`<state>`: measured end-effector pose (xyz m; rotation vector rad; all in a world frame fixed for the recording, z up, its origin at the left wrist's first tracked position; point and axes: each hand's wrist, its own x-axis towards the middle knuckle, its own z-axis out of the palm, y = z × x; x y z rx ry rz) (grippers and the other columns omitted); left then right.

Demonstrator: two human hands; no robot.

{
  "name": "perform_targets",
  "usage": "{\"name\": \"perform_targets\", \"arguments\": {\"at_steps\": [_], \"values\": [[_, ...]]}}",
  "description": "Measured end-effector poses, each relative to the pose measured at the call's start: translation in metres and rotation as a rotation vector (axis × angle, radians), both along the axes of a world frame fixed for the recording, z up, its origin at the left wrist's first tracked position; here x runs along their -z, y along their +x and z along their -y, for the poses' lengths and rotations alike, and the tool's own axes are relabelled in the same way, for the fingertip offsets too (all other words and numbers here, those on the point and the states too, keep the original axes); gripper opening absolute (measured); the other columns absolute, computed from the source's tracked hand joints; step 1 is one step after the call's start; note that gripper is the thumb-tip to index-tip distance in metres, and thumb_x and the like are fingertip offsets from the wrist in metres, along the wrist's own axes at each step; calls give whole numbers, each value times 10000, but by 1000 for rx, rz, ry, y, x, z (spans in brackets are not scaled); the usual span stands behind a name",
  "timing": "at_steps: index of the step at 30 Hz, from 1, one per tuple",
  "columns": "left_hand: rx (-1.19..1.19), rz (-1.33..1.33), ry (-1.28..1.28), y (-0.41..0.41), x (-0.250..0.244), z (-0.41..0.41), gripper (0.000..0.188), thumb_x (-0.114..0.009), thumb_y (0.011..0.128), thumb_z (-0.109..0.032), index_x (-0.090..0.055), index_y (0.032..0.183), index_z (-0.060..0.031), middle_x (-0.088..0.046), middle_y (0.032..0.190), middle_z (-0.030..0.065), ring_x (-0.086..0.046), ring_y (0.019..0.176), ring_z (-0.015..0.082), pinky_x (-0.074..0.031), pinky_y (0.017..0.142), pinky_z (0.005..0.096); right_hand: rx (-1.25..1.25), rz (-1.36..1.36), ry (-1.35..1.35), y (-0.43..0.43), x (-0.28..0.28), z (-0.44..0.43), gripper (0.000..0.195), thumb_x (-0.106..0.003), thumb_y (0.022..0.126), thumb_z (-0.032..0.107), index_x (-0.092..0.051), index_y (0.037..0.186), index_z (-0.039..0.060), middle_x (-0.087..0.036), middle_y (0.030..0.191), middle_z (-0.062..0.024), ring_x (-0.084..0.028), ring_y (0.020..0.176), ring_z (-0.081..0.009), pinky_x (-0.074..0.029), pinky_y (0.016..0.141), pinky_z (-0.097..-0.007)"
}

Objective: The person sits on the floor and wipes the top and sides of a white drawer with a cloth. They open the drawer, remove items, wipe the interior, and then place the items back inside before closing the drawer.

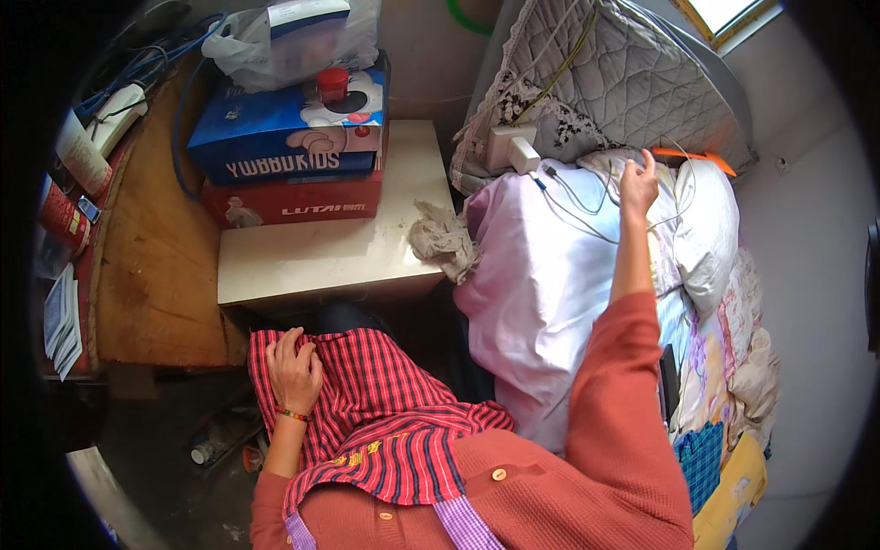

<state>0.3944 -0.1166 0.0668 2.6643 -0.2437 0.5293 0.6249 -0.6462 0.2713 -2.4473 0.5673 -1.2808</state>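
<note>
My left hand rests on the red and black checked apron over my lap, its fingers slightly bent and holding nothing visible. A beaded bracelet circles that wrist. My right hand reaches out over the bed near the pillows, its fingers partly curled; whether anything is in them is not clear. Thin charging cables run close by it across the white bedding. One cable leads to a white charger plug at a white socket block. An orange flat object lies just beyond my right hand.
A crumpled cloth hangs at the corner of a white cabinet. Stacked blue and red boxes stand on it, topped by a plastic bag. A wooden desk is left; a white pillow lies right.
</note>
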Motion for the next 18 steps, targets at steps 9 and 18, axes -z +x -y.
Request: {"name": "perform_targets", "arguments": {"at_steps": [9, 18], "values": [[37, -19, 40, 2, -1, 0, 138, -630, 727, -58, -615, 863, -39, -562, 1154, 137, -518, 1124, 292, -354, 945, 480, -1021, -191, -195, -74, 125, -243, 170, -594, 777, 45, -614, 945, 27, -601, 1049, -159, -548, 1040, -348, -441, 877, -406], [-1, -45, 47, -1, 1, -3, 177, -633, 720, -66, -632, 895, -39, -558, 1168, 132, -505, 1134, 288, -351, 953, 466, -938, -239, -170, -62, 212, -243, 251, -575, 724, -7, -616, 966, 46, -591, 992, -145, -548, 965, -337, -451, 811, -411]]}}
